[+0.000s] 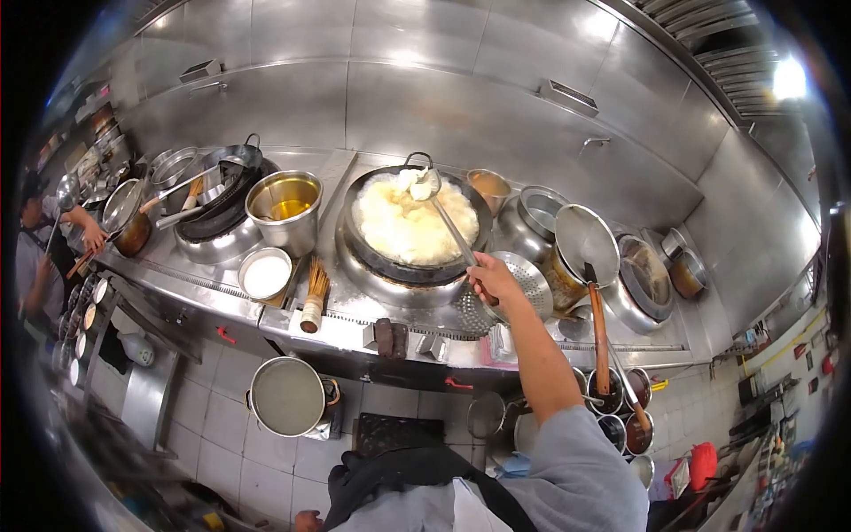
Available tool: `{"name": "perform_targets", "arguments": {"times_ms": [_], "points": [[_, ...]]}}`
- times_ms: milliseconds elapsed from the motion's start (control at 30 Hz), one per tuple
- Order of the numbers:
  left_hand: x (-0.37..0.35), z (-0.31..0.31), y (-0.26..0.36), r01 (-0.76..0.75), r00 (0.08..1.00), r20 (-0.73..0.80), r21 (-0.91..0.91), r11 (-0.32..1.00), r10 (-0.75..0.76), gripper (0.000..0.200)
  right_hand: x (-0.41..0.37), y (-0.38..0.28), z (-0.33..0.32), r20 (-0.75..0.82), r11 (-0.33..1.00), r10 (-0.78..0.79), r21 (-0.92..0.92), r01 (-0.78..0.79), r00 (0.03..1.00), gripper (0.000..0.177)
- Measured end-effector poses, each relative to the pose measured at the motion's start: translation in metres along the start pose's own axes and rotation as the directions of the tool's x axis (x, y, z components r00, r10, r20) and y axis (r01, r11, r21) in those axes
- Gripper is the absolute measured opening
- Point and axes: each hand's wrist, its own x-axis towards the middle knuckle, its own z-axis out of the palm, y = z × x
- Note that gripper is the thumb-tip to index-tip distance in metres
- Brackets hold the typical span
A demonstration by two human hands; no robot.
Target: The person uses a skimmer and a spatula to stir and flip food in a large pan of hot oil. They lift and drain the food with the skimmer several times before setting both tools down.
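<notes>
My right hand (493, 282) is closed around the handle of a long metal ladle (455, 232). Pale, fluffy food (417, 183) is heaped in its bowl, over the far side of a large black wok (355, 244). White to pale yellow foaming food (399, 222) fills most of the wok. Just below my right hand lies a perforated metal skimmer (525, 279). Low by my side, my left hand (308, 520) shows only in part, and its fingers cannot be made out.
Left of the wok stand a pot of yellow oil (297, 226), a bowl of white stuff (265, 273) and a bamboo brush (315, 297). A strainer (587, 239) rests at right. A pot of cloudy liquid (288, 399) stands low in front. Another person (53, 239) works far left.
</notes>
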Motion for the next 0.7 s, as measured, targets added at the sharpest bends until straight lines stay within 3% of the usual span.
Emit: {"name": "perform_targets", "arguments": {"times_ms": [67, 300, 367, 400, 467, 500, 567, 700], "points": [[-0.004, -0.001, 0.003, -0.013, 1.0, 0.006, 0.002, 1.0, 0.013, 0.024, -0.003, -0.004, -0.003, -0.008, 0.965, -0.074, -0.254, 0.07, 0.997, 0.049], [-0.01, 0.0, 0.018, -0.042, 0.999, -0.001, -0.013, 0.999, 0.042, 0.023, -0.024, -0.007, -0.003, -0.01, 0.942, -0.08, -0.327, 0.072, 0.997, 0.051], [-0.009, -0.001, 0.02, -0.049, 0.999, -0.006, -0.015, 0.999, 0.049, 0.022, -0.03, -0.003, -0.007, -0.063, 0.846, -0.141, -0.526, 0.087, 0.988, 0.052], [-0.006, -0.004, 0.022, -0.054, 0.999, -0.008, -0.014, 0.998, 0.054, 0.022, -0.033, 0.003, -0.011, -0.062, 0.846, -0.141, -0.526, 0.087, 0.988, 0.052], [-0.003, -0.003, 0.02, -0.065, 0.998, -0.01, -0.012, 0.998, 0.065, 0.022, -0.034, 0.015, -0.019, 0.072, 0.393, -0.575, -0.849, 0.352, 0.815, 0.053], [0.0, -0.003, 0.02, -0.071, 0.997, -0.01, -0.012, 0.997, 0.071, 0.022, -0.041, 0.009, -0.015, 0.072, 0.393, -0.574, -0.85, 0.352, 0.816, 0.053], [0.002, 0.0, 0.017, -0.082, 0.997, -0.007, -0.011, 0.997, 0.082, 0.021, -0.062, -0.013, -0.002, -0.011, 0.447, -0.29, -0.886, 0.125, 0.957, 0.051], [0.005, -0.004, 0.009, -0.097, 0.995, -0.007, 0.0, 0.995, 0.097, 0.021, -0.053, -0.008, -0.004, 0.062, 0.302, -0.32, -0.939, 0.164, 0.945, 0.049]]}}
